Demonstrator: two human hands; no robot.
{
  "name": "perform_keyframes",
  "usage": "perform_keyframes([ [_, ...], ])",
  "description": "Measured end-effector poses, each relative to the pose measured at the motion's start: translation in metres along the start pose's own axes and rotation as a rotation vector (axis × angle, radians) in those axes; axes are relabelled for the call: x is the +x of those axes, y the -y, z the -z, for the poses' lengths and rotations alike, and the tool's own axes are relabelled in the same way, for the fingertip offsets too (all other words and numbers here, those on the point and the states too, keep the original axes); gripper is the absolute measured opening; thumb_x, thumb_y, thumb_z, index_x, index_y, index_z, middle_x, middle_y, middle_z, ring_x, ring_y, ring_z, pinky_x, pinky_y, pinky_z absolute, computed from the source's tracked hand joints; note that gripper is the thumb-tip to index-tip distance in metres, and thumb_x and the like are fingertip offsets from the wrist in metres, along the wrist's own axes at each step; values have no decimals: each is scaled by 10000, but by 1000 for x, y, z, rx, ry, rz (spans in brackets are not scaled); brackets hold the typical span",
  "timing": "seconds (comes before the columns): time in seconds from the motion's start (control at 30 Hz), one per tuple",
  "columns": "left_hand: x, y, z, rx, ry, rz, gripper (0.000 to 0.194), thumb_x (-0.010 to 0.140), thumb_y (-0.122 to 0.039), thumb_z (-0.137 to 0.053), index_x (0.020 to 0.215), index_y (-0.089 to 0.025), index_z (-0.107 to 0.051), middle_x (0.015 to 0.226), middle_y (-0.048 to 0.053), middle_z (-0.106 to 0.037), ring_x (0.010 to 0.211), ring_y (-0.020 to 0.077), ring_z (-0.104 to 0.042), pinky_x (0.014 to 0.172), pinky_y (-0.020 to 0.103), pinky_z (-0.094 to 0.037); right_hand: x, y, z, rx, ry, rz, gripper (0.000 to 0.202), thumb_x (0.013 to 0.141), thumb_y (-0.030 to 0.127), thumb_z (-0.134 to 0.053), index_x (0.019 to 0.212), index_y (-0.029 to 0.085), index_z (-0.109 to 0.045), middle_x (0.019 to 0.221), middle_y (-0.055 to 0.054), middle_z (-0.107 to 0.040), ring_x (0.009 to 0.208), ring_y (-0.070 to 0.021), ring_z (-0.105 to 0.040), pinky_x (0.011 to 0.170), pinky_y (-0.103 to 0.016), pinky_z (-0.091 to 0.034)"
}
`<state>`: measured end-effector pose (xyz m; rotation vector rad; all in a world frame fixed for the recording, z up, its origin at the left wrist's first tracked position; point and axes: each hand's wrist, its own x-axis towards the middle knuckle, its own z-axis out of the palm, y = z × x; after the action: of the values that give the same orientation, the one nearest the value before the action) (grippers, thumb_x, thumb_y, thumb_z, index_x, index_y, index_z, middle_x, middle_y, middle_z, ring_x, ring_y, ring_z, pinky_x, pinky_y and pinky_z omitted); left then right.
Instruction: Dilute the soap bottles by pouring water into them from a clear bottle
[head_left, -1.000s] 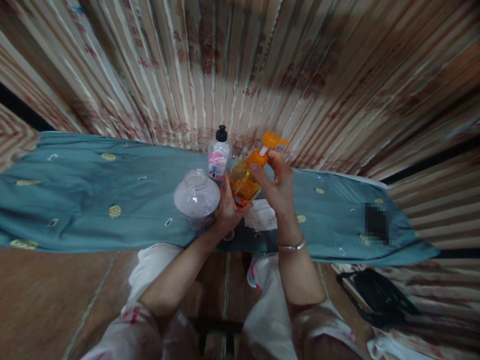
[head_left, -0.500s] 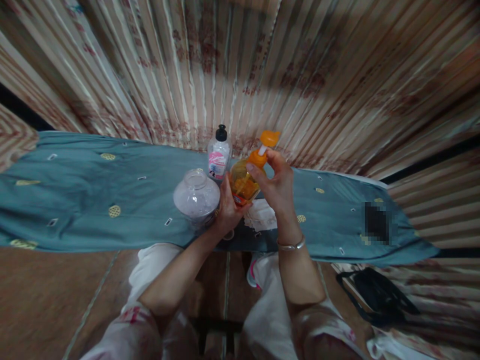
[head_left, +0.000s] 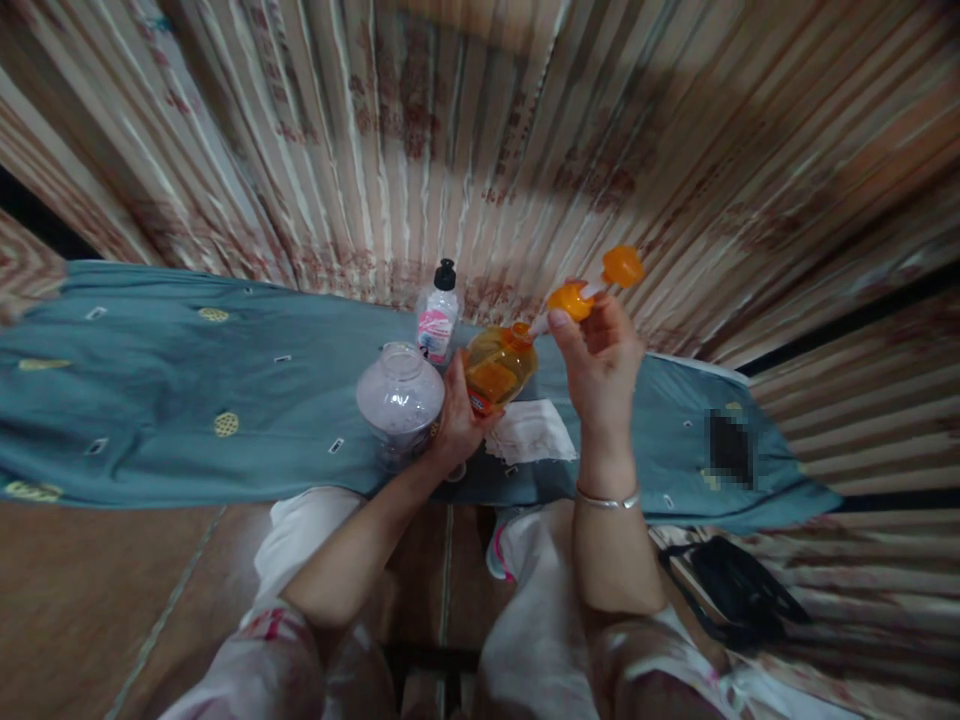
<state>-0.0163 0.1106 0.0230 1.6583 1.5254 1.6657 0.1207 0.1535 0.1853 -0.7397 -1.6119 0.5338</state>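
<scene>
My left hand [head_left: 459,425] is closed around the lower part of a see-through amber pump bottle [head_left: 499,365], which tilts to the right and holds orange liquid. Between the fingers of my right hand [head_left: 604,360] is the orange dispenser pump [head_left: 571,299], pulled out of the bottle's neck; its pale tube points down at the opening. Whether the tube's tip is still inside the mouth I cannot tell. Just left of my left hand stands a round clear jar [head_left: 400,395] with whitish contents. Behind it is a clear bottle [head_left: 437,320] with a black cap and pink label.
A folded white cloth [head_left: 536,432] lies on the blue-green tablecloth [head_left: 165,390], right of my left hand. A pixelated dark object [head_left: 730,448] rests at the table's right end. Pleated curtains [head_left: 390,130] hang behind. A black bag [head_left: 739,590] is at the lower right.
My right hand has moved right, lifting the pump up and out of the bottle's neck. My left hand keeps its hold, and the bottle leans a bit more to the right.
</scene>
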Motion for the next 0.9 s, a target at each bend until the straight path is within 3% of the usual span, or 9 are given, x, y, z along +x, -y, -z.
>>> perform_keyframes([
  [0.33, 3, 5, -3, -84, 13, -4, 1099, 706, -205, -845, 1578, -188, -178, 1617, 219, -324, 1531, 417, -311, 1263, 607, -244, 34, 42, 42, -78, 31, 110, 330, 827, 481, -762, 1043, 251, -664, 991, -32, -699, 1028, -209, -684, 967, -439, -565],
  [0.47, 4, 3, -5, -116, -1, -5, 1078, 701, -164, -827, 1572, -215, -194, 1625, 194, -318, 1524, 410, -325, 1263, 614, -249, 45, 71, 62, -78, -27, 193, 309, 790, 444, -812, 951, 222, -671, 881, 1, -683, 868, -155, -677, 924, -405, -577],
  [0.6, 4, 2, -4, -133, -5, 3, 1064, 700, -187, -825, 1574, -219, -218, 1631, 179, -314, 1523, 407, -326, 1272, 605, -243, 53, 94, 79, -52, -87, 274, 305, 760, 435, -841, 927, 222, -700, 893, 8, -709, 835, -134, -685, 855, -367, -593],
  [0.9, 5, 1, -5, -172, -14, 32, 1084, 661, -168, -827, 1572, -282, -250, 1677, 146, -268, 1565, 390, -246, 1284, 617, -212, 62, 98, 91, 6, -94, 205, 329, 735, 474, -847, 910, 224, -723, 884, 19, -738, 738, -101, -670, 731, -295, -580],
])
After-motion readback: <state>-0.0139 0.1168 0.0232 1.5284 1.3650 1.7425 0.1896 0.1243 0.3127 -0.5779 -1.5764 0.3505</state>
